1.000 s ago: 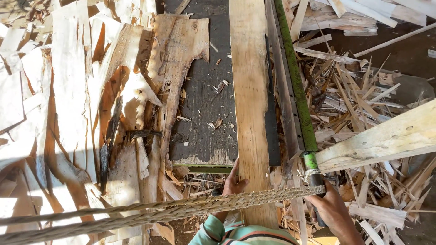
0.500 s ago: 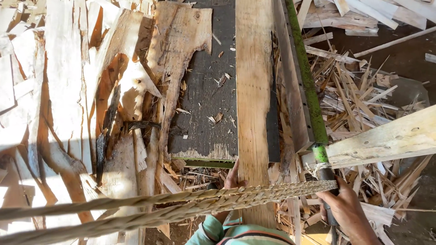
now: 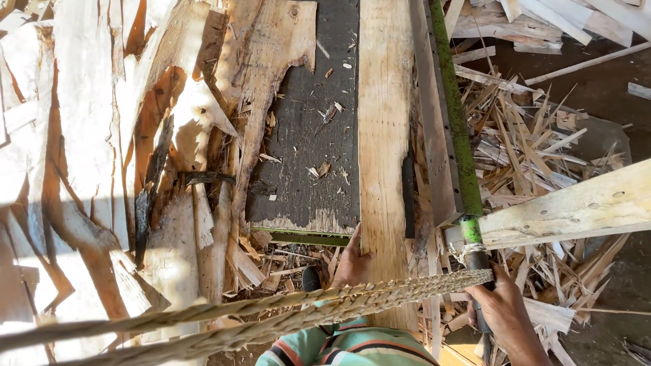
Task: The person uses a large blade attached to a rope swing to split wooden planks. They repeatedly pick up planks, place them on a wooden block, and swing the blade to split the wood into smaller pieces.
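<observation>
Plank (image 3: 384, 135) of pale wood lies lengthwise on a dark bench (image 3: 308, 142), its near end steadied by the left hand (image 3: 350, 261), fingers flat against its edge and gripping nothing. Just right, the right hand (image 3: 500, 308) is closed around a green lever (image 3: 456, 129), where a braided rope (image 3: 285, 315) is tied. Beyond, offcuts (image 3: 536, 146) litter the ground.

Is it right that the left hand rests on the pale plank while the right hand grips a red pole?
Not quite: the pole in the right hand is green, not red, as the head view shows. The left hand does rest on the pale plank.
</observation>
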